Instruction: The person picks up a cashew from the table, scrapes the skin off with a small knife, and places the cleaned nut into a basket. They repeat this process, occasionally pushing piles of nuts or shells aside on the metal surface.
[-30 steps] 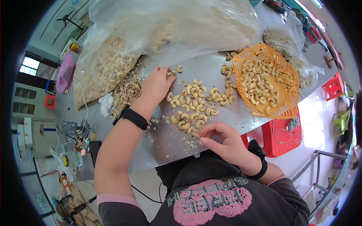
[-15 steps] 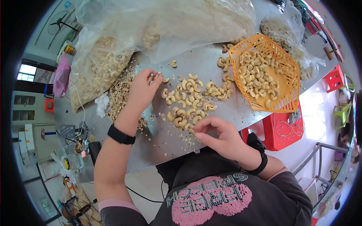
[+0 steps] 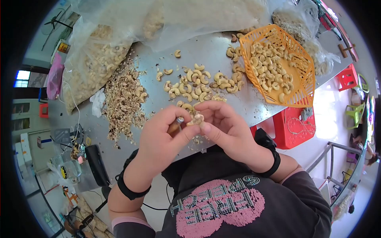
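My left hand (image 3: 164, 129) and my right hand (image 3: 222, 127) meet close to my body, near the table's front edge. Between their thumbs and fingertips is a cashew nut (image 3: 196, 118), pinched by both. Curled in my left fingers is also a small brown tool handle (image 3: 174, 127) with a metal end; its working part is hidden. Just beyond the hands, loose cashew nuts (image 3: 192, 85) lie spread on the metal table (image 3: 158, 59). To the left of them sits a heap of brown skin flakes and crumbs (image 3: 123, 99).
An orange plastic basket (image 3: 303, 85) holding cashews stands at the right edge. Large clear bags of cashews (image 3: 93, 59) line the back and left. A red stool (image 3: 291, 127) is beside the table on the right. A black case (image 3: 96, 164) lies at the left.
My left hand has come from beside the crumb heap to meet my right hand. The cashew nut is now between both hands. The view has shifted slightly.
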A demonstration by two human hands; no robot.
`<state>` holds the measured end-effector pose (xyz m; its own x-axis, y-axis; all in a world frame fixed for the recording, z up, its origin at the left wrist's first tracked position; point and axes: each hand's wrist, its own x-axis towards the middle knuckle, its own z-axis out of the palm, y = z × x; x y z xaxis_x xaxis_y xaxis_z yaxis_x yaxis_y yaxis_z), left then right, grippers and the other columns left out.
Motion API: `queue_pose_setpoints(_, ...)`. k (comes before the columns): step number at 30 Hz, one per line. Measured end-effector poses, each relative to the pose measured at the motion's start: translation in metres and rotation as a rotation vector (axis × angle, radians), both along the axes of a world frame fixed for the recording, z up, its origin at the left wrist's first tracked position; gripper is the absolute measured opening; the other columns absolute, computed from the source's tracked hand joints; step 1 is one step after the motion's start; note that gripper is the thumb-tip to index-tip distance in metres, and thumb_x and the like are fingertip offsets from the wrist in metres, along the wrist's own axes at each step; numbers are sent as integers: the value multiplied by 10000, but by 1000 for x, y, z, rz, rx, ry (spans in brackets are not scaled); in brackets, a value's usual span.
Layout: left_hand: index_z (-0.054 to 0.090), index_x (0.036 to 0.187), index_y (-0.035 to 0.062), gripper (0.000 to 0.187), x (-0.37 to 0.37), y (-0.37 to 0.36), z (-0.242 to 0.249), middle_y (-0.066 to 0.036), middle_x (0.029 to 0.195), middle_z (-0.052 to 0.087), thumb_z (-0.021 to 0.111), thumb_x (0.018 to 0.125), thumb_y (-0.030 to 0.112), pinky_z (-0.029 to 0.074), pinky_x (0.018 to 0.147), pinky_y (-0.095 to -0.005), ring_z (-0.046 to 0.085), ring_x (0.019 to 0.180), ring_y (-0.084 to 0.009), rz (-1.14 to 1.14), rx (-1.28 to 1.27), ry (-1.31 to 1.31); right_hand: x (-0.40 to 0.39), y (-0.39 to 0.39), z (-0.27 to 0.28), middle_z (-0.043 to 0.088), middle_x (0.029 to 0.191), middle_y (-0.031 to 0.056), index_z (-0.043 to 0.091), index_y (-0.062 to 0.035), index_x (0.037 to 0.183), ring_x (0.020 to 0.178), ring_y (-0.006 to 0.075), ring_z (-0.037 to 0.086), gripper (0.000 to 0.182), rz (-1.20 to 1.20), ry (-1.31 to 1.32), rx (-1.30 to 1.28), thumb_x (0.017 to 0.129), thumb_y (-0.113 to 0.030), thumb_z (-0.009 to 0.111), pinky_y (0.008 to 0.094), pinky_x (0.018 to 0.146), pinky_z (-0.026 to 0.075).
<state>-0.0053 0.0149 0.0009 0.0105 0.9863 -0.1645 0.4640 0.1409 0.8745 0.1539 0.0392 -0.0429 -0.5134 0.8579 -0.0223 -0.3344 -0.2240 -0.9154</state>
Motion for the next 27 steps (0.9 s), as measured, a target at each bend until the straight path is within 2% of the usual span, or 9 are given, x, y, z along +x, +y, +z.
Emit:
queue_pose_setpoints(5, 502, 772, 58, 202, 1, -9, -2, 33, 602, 424, 649, 713, 183, 288, 453, -198, 360, 514, -39, -20, -50, -154, 5, -1, 7, 515, 871, 14, 467, -22, 1032, 764, 64, 481, 241, 95, 118, -77, 829, -135, 528, 200, 675, 400)
queue_pose_setpoints(8, 489, 848, 57, 199, -4, -12, -2, 34, 653, 442, 614, 753, 179, 283, 462, -185, 356, 523, -25, -106, 15, -185, 9, 3, 9, 526, 859, 16, 481, -22, 1012, 739, 63, 487, 224, 126, 141, -122, 832, -147, 526, 199, 660, 406)
queue_pose_setpoints(10, 450, 975, 40, 203, -6, -14, -1, 2, 725, 476, 525, 816, 140, 335, 533, -180, 403, 579, -44, -171, 30, -360, 10, 4, 12, 531, 849, 16, 489, -21, 1000, 726, 64, 490, 215, 132, 136, -155, 833, -152, 525, 197, 651, 409)
queue_pose_setpoints(11, 450, 975, 40, 203, -6, -14, 0, 2, 725, 476, 525, 816, 140, 335, 533, -180, 403, 579, -44, -172, 27, -363, 10, 4, 15, 534, 830, 14, 493, -19, 990, 712, 65, 494, 208, 127, 127, -190, 835, -154, 522, 197, 641, 412)
queue_pose_setpoints(13, 371, 1118, 10, 277, -4, -14, 3, -52, 835, 495, 420, 854, 82, 386, 650, -207, 478, 677, -90, -224, 78, -362, 11, 5, 15, 537, 812, 13, 497, -17, 981, 699, 66, 497, 202, 122, 114, -230, 836, -156, 519, 196, 631, 415)
queue_pose_setpoints(14, 371, 1118, 10, 277, -4, -15, 5, -52, 835, 495, 420, 854, 82, 386, 650, -207, 478, 677, -90, -224, 76, -364, 11, 5, 14, 537, 799, 12, 500, -17, 975, 687, 64, 496, 197, 138, 147, -249, 838, -156, 516, 192, 617, 413)
queue_pose_setpoints(16, 317, 1195, -1, 351, -3, -18, 9, -101, 917, 499, 387, 854, 44, 400, 736, -248, 524, 772, -147, -268, 69, -338, 12, 6, 14, 538, 786, 10, 503, -17, 970, 675, 63, 495, 192, 155, 180, -271, 839, -157, 514, 189, 604, 412)
queue_pose_setpoints(22, 283, 1235, 9, 412, 0, -20, 13, -128, 1004, 504, 383, 836, -6, 421, 742, -267, 553, 814, -169, -352, -36, -406, 13, 4, 13, 543, 744, 11, 519, -14, 945, 623, 68, 502, 179, 174, 256, -341, 836, -156, 519, 176, 566, 402)
queue_pose_setpoints(27, 281, 1241, 17, 426, -4, -19, 16, -127, 1037, 500, 393, 831, -14, 428, 746, -266, 558, 825, -166, -383, -52, -369, 13, 1, 15, 564, 765, 29, 525, 2, 954, 666, 77, 530, 193, 203, 196, -252, 841, -153, 510, 180, 569, 404)
